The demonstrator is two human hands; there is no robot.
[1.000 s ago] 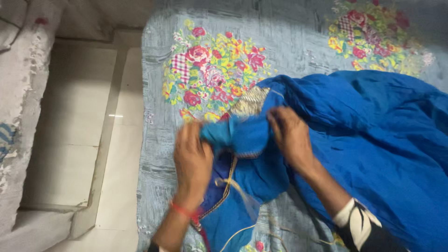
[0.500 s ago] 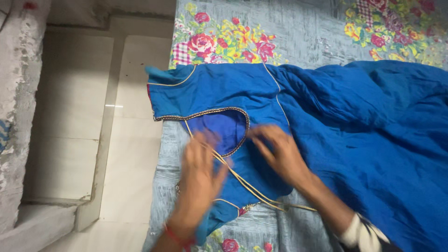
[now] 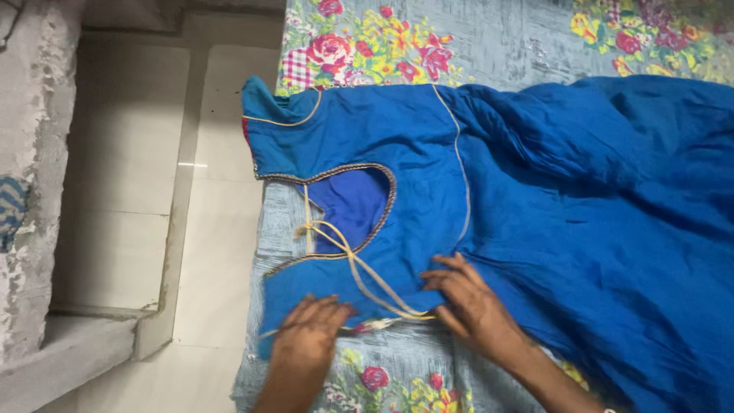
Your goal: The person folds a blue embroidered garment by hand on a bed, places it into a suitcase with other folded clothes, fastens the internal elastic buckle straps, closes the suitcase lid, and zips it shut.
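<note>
Left hand (image 3: 306, 336) and right hand (image 3: 470, 306), fingers spread, apparently pressed flat on blue dress (image 3: 535, 199) hem nearest the floral bedsheet (image 3: 497, 46).

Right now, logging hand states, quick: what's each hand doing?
Left hand: open, flat on the blue dress.
Right hand: open, fingers pressing the dress.

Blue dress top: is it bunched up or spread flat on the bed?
Spread flat: the blue dress top lies smooth, its neckline open.

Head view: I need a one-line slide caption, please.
Both hands, left and right, press flat on a blue dress spread over a floral sheet.
</note>
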